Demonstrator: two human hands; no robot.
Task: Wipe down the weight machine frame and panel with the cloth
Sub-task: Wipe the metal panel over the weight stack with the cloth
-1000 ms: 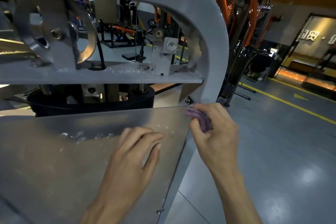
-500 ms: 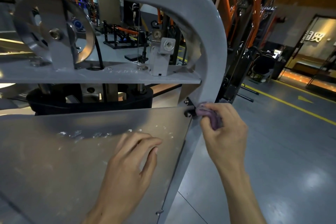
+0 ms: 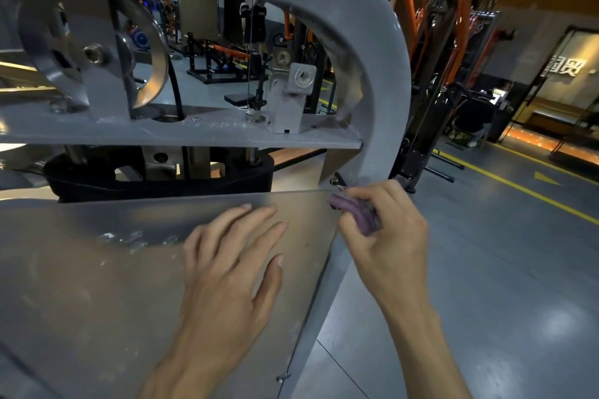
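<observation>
Mostly visible: left hand (image 3: 227, 272) lies flat on the dull, smeared metal panel (image 3: 97, 285) of the weight machine, fingers straight and slightly spread, holding nothing. Right hand (image 3: 389, 236) grips a small bunched purple cloth (image 3: 359, 214) between thumb and curled fingers; most of the cloth is buried in the fist, only a folded edge shows. Cloth is pressed at the panel's upper right corner, right where it meets the curved grey painted steel frame tube (image 3: 372, 42); whether the cloth touches the small bolt (image 3: 335, 180) there is hard to tell. Pale smudges (image 3: 129, 238) sit on the panel left of the left hand. Panel's left and bottom run out of view. Above the panel, a grey flat crossplate (image 3: 194, 136) carries a shiny metal pulley wheel (image 3: 90, 52), partly blocked by its bracket. Black weight-stack top (image 3: 162, 181) shows only through the gap under the plate. Background orange-and-black gym racks (image 3: 447, 42) are dim, details unclear. Both forearms cut off at the bottom edge.
</observation>
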